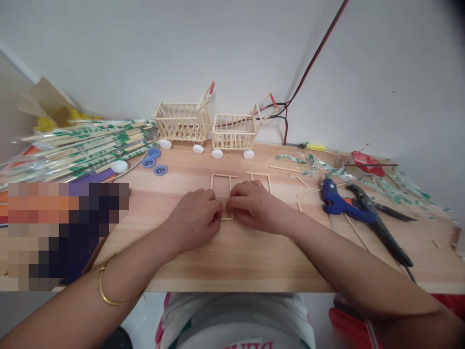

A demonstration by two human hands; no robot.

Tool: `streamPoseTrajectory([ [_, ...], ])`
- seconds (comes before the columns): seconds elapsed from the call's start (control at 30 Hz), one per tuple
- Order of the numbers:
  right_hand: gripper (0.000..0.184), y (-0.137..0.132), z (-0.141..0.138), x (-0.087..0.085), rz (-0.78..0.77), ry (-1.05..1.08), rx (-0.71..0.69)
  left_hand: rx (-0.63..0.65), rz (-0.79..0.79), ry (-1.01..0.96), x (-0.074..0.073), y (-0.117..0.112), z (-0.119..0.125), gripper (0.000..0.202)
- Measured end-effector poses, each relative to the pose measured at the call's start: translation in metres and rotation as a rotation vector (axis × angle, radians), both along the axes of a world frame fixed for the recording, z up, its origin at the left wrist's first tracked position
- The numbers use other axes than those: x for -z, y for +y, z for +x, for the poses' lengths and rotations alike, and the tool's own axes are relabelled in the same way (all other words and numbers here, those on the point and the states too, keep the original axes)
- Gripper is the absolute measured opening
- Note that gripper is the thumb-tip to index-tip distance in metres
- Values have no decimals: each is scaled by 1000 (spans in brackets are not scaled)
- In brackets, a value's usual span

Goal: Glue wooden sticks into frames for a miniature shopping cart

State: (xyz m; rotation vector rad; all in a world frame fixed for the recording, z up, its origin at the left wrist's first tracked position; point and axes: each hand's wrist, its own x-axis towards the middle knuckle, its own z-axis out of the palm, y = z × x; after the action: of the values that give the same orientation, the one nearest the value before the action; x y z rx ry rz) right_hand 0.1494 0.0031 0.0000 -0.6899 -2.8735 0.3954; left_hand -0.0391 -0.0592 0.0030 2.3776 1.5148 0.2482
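- The ladder-like stick frame (230, 186) lies flat on the wooden table (247, 271), between the two hands.
- Left hand (199, 213): fingers curled in at the frame's left side, covering its lower left part; I cannot tell whether they pinch a stick.
- Right hand (252, 206): fingers bent over the frame's right side; their grip cannot be told either.
- A second frame (269, 183) lies just right of the frame, partly hidden by the right hand.
- Behind the frame, well clear of the fingers, stand two small stick carts (234, 133) on white wheels, their handles tipped in red.
- Left of the frame, toward the back, lie three blue discs (160, 170) and a white disc (119, 166); farther left is a heap of wrapped sticks (90, 150).
- Right of the frame, beyond the second one, loose sticks (285, 168) lie scattered near torn wrapper strips (339, 169).
- Farther right of the frame, a blue glue gun (334, 201) and a black-handled tool (387, 237) overlap beside the right forearm.
- Behind and right of the frame, a red and black cable (319, 43) runs up the wall.
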Motion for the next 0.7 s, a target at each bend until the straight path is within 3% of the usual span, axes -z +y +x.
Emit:
streamPoseTrajectory([
  [0.47, 15, 3, 2, -1, -55, 1, -19, -15, -10, 30, 1, 0, 1, 15],
  [0.7, 16, 2, 4, -4, -114, 29, -20, -51, -4, -44, 1, -1, -2, 13],
])
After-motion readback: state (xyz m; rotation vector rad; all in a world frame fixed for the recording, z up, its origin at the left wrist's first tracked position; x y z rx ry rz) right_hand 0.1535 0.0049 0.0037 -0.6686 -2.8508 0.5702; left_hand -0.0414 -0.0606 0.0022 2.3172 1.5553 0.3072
